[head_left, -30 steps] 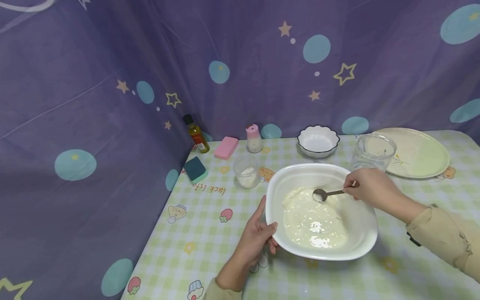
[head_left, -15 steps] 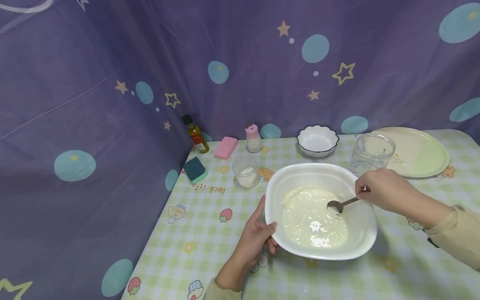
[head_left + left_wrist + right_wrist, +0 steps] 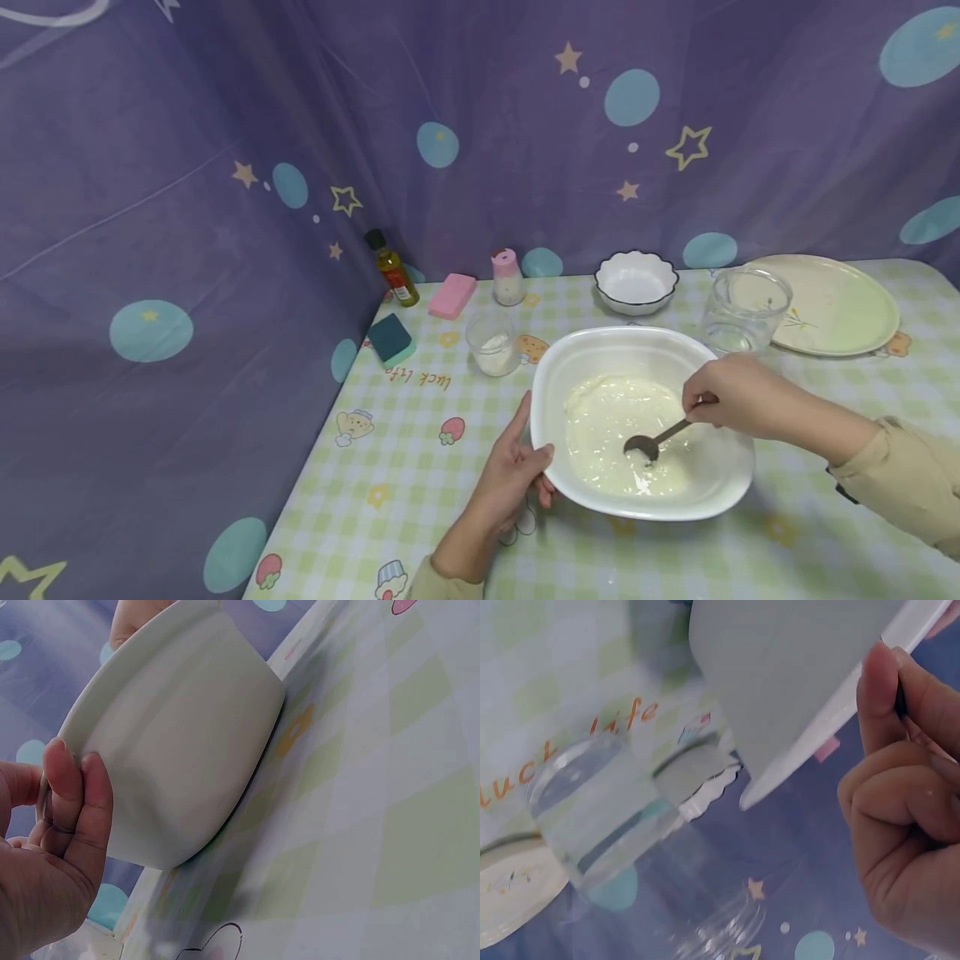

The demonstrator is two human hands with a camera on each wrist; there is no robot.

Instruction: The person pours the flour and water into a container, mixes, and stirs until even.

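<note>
A white rounded-square bowl (image 3: 723,467) holds a pale, glossy batter (image 3: 600,446). My left hand (image 3: 506,479) grips the bowl's left rim, with the thumb over the edge; in the left wrist view, fingers (image 3: 94,802) curl against its outer wall. Between thumb and forefinger, my right hand (image 3: 738,398) pinches the handle of a small brown spoon (image 3: 670,432). The spoon's head is in the batter near the middle, with a little white stuff in it. In the right wrist view the bowl's outside (image 3: 780,667) hides the spoon's head from sight.
Behind the bowl stand a clear jar (image 3: 738,308), an oval plate (image 3: 855,312) and a scalloped dish (image 3: 636,287). Further left are a cup of white powder (image 3: 495,354), a pink-topped shaker (image 3: 507,283), two sponges (image 3: 452,296) and an oil bottle (image 3: 393,271).
The spoon in my right hand moved right through the batter, then back left and nearer to me. My left hand and the bowl have stayed put.
</note>
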